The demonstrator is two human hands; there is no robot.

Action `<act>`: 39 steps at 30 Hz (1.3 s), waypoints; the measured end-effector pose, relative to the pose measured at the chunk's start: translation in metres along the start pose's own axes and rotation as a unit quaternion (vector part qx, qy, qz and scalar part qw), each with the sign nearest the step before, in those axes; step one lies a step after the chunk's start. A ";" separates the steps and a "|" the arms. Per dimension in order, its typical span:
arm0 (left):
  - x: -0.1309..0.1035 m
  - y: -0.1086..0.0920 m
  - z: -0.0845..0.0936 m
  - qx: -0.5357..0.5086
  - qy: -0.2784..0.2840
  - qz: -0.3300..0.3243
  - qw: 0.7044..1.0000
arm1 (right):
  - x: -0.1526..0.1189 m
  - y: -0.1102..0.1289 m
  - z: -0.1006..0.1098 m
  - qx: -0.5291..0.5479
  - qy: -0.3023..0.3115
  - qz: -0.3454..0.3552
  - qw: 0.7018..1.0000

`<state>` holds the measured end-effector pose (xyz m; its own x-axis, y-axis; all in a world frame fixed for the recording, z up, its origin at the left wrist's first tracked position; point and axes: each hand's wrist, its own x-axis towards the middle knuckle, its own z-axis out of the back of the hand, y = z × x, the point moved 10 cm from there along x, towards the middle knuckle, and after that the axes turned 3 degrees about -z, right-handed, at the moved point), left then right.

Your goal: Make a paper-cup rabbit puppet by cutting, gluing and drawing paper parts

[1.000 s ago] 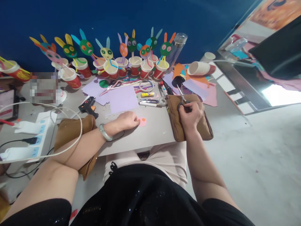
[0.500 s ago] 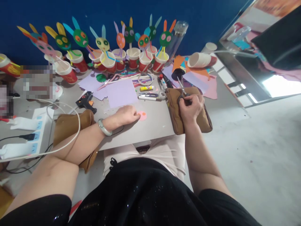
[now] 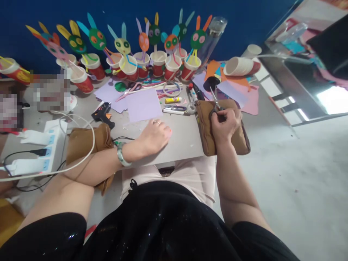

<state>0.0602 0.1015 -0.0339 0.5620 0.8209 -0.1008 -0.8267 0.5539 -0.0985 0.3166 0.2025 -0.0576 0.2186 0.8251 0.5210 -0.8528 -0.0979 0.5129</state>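
My left hand [image 3: 156, 137] is over the grey table, its fingers curled and closed. A sliver of a pink paper disc [image 3: 170, 133] with an orange dot shows at the fingertips; the rest is hidden under the hand. My right hand [image 3: 227, 125] grips a pair of scissors [image 3: 215, 98] by the handles, blades pointing away from me. That hand rests on a brown cloth pad [image 3: 204, 125] at the table's right. A purple paper sheet [image 3: 144, 105] lies just beyond my left hand.
Paper cups [image 3: 129, 69] with paper rabbit-like figures line the blue wall. A black glue gun [image 3: 103, 115] lies left of the purple sheet. A glue stick [image 3: 173, 100], pens and coloured paper scraps [image 3: 250, 103] lie beyond my hands. A power strip [image 3: 56, 141] with cords stands at left.
My left hand has turned and slid slightly right and toward me, closing over the pink disc, which lay mostly uncovered before. My right hand keeps its grip on the scissors. The view has shifted slightly.
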 end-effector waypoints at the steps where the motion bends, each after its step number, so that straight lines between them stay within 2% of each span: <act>1: -0.002 -0.010 -0.006 -0.002 0.008 -0.018 1.000 | 0.000 0.000 0.000 0.006 -0.004 0.004 1.000; 3: -0.006 -0.022 -0.019 0.007 0.014 -0.037 0.999 | 0.001 0.000 0.001 0.007 -0.009 0.009 1.000; 6: -0.010 -0.027 -0.050 -0.012 0.046 -0.047 0.998 | 0.001 0.000 0.001 -0.005 -0.012 0.010 1.000; 9: -0.011 -0.025 -0.073 -0.044 0.055 -0.066 0.995 | 0.001 0.000 0.000 -0.013 -0.010 0.018 1.000; 12: -0.010 -0.019 -0.085 -0.061 0.068 -0.072 0.993 | 0.001 0.000 0.001 -0.017 -0.013 0.023 0.999; 19: -0.010 -0.012 -0.084 -0.086 0.110 -0.111 0.984 | 0.001 0.001 0.000 -0.022 -0.009 0.028 0.999; 29: -0.006 -0.007 -0.073 -0.109 0.123 -0.128 0.978 | 0.002 0.003 0.000 -0.031 -0.013 0.032 0.999; 34: -0.004 -0.008 -0.063 -0.086 0.107 -0.135 0.981 | 0.003 0.004 0.001 -0.025 -0.007 0.017 1.000; 39: -0.004 -0.009 -0.067 -0.091 0.086 -0.140 0.982 | 0.003 0.004 0.001 -0.018 -0.004 0.004 1.000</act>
<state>0.0671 0.0841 -0.0985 0.7753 0.5962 -0.2084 -0.6301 0.7074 -0.3203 0.3141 0.2039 -0.0532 0.2150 0.8203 0.5299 -0.8707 -0.0848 0.4845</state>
